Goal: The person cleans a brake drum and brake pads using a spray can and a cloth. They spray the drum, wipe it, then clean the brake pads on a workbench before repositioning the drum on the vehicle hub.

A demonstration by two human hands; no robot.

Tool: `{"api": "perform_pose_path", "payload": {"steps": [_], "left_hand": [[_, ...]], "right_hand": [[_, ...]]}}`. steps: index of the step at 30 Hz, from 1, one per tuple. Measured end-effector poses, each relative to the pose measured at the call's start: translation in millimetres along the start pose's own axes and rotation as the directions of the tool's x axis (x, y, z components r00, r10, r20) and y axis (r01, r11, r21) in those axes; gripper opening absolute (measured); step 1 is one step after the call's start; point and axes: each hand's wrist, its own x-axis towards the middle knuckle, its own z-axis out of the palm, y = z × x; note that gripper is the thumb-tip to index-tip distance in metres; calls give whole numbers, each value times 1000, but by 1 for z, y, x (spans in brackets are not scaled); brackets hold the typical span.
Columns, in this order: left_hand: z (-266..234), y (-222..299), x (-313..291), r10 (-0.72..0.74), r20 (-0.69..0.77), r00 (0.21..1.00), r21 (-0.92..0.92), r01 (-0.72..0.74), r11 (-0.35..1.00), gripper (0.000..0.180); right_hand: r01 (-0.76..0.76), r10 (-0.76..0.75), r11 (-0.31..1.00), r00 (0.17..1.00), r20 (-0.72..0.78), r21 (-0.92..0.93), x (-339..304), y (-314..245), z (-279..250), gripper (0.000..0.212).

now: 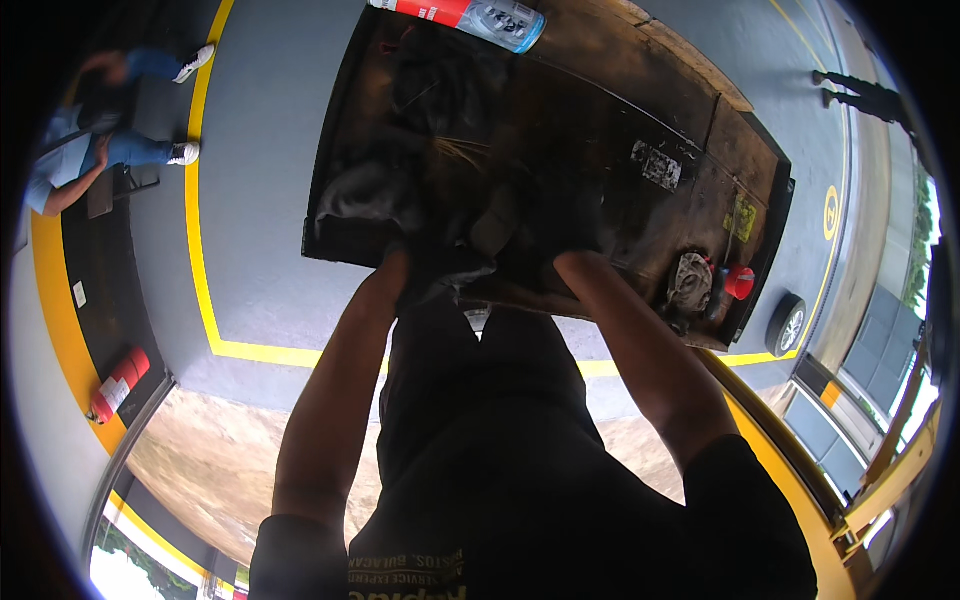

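Both hands wear dark gloves and work over the near edge of a dark, stained workbench top [590, 130]. My left hand [435, 272] points to the right with its fingers drawn together. A small greyish piece [493, 225] shows just beyond its fingertips; its kind is too dark to make out. My right hand [568, 220] is to the right of that piece, its fingers lost in shadow. Beside my left wrist lies a crumpled grey cloth [370, 197]. A darker cloth [435, 85] is farther back.
A red, white and blue spray can [470, 20] lies at the bench's far edge. Near its right corner are a red-capped item [738, 282] and a crumpled grey bundle [690, 283]. A wheel [787, 325] stands on the floor, right. A seated person [100, 150] is left, above a fire extinguisher [120, 385].
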Motion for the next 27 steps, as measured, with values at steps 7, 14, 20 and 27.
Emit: {"api": "perform_pose_path", "payload": {"steps": [7,14,20,27], "left_hand": [[-1,7,4,108,-37,994,401,-84,912,108],[4,4,1,266,26,964,110,-267,957,109],[-14,-14,8,339,173,925,-96,-327,940,116],[-7,-11,9,353,97,931,-168,-335,927,94]], "right_hand": [[215,-205,975,967,-152,57,-23,-9,4,19],[-92,105,994,959,-264,64,-15,-9,11,17],[220,-222,975,964,149,27,-4,-23,-15,19],[320,-307,947,859,-410,-39,16,-20,1,24]]}}
